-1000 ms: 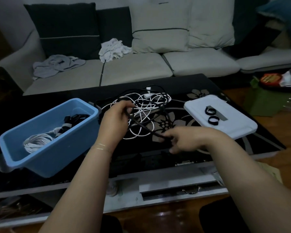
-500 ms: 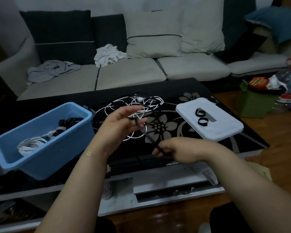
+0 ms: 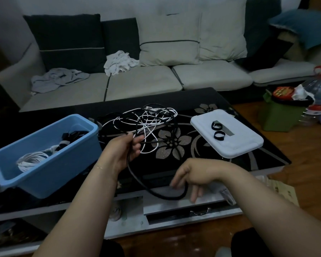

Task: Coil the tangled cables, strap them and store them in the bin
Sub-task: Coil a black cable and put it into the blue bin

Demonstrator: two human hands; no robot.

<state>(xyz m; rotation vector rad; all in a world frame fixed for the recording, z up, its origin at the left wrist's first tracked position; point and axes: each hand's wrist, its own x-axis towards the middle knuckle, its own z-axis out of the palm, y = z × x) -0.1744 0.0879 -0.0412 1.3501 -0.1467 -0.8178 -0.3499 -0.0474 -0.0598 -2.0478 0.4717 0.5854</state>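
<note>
left hand [image 3: 125,152] is gripping the black cable [image 3: 152,191] beside the bin [image 3: 50,169]; right hand [image 3: 189,175] fingers are hanging loosely curled, cable looping under them.

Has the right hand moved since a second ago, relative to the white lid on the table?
Yes. The right hand has dropped toward the table's near edge, farther from the white lid, drawing the black cable into a loop.
</note>
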